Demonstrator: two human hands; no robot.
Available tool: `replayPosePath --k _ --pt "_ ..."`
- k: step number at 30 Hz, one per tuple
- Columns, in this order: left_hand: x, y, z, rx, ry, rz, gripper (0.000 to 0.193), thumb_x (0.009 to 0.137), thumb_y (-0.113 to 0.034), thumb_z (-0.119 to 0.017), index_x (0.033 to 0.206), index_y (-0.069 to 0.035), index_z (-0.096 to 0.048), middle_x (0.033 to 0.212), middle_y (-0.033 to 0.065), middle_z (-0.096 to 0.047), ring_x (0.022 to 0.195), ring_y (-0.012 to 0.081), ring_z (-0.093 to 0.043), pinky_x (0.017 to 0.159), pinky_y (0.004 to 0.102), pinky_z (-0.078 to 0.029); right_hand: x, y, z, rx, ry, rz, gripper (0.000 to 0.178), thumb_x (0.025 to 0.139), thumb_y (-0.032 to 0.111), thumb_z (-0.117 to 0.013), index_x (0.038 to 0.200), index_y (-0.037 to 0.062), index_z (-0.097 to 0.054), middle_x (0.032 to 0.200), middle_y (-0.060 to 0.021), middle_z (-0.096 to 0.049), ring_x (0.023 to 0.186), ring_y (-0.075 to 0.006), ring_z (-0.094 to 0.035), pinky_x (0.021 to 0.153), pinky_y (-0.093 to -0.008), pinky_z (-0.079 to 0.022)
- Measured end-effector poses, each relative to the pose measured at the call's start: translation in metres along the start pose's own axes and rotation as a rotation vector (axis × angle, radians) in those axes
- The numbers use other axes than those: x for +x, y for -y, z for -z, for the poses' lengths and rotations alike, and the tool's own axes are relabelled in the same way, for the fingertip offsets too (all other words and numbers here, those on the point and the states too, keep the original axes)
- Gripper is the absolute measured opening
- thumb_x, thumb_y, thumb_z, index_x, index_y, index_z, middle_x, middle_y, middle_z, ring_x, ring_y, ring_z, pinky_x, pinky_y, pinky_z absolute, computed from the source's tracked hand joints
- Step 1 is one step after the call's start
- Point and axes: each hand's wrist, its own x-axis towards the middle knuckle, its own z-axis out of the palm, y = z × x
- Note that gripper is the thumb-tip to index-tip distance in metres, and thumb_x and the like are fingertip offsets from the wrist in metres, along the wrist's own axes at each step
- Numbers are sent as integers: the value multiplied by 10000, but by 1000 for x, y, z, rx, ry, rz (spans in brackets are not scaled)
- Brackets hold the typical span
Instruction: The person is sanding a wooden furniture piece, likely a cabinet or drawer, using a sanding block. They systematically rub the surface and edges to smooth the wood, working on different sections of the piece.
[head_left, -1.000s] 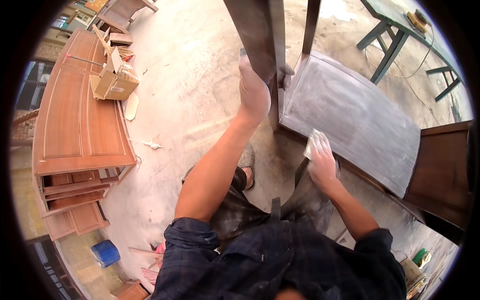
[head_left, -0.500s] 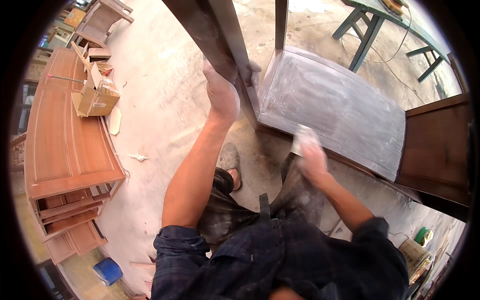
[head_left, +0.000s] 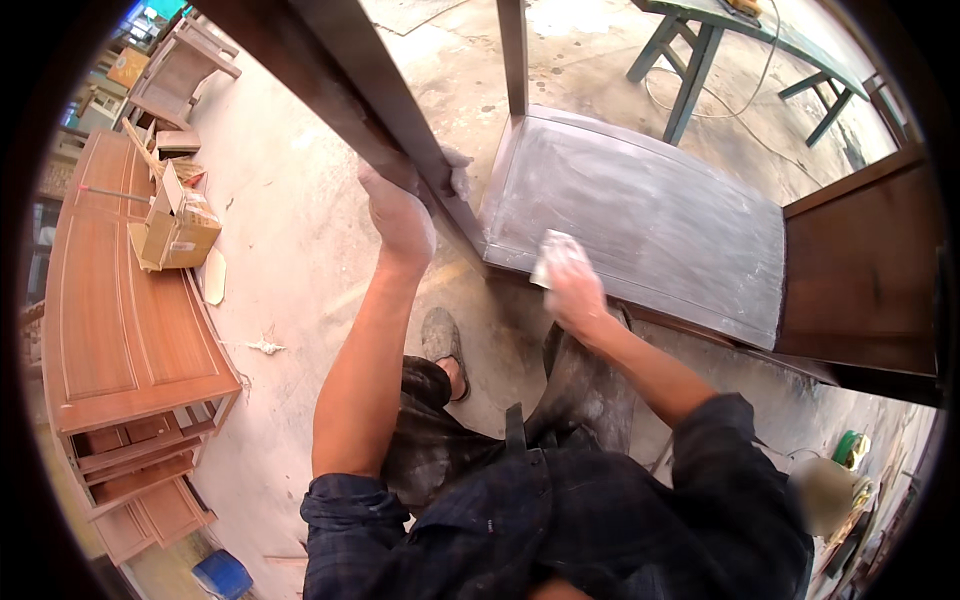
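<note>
My left hand [head_left: 402,215] is wrapped around a dark wooden post [head_left: 345,90], with whitish dust on the skin and fingertips showing on the post's far side. The post rises from a dark wooden piece of furniture whose flat panel [head_left: 650,215] is covered with pale dust. In my right hand [head_left: 578,295] is a pale, folded piece of sandpaper [head_left: 552,258], held at the panel's near left edge. The fingers are slightly blurred and partly hidden, and whether the sheet touches the wood I cannot tell.
A brown wooden cabinet [head_left: 130,330] lies at the left with an open cardboard box [head_left: 180,228] on it. Green trestle benches [head_left: 690,75] stand at the far right, a cord [head_left: 745,110] trailing on the floor. A blue container [head_left: 222,575] is at the lower left.
My right hand with the sandpaper has moved left along the panel's near edge. The view has shifted, so the furniture appears farther left. My left hand still grips the post.
</note>
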Motion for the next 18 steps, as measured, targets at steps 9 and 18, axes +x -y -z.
replayPosePath --k 9,18 --pt "2 -4 5 44 -5 -46 684 983 -554 -267 845 24 -608 656 134 -578 601 249 -552 609 366 -464 -100 -120 95 -49 -75 -342 484 795 0 -565 1278 18 -593 1102 -211 -667 920 -405 -667 775 -503 -556" --pt "-4 -4 11 27 62 -46 582 993 -485 -334 846 17 -589 666 141 -576 601 255 -558 613 387 -479 -74 -69 46 -87 37 -118 432 845 48 -556 1256 -83 -585 1319 -262 -580 1303 -376 -506 1123 -414 -396"
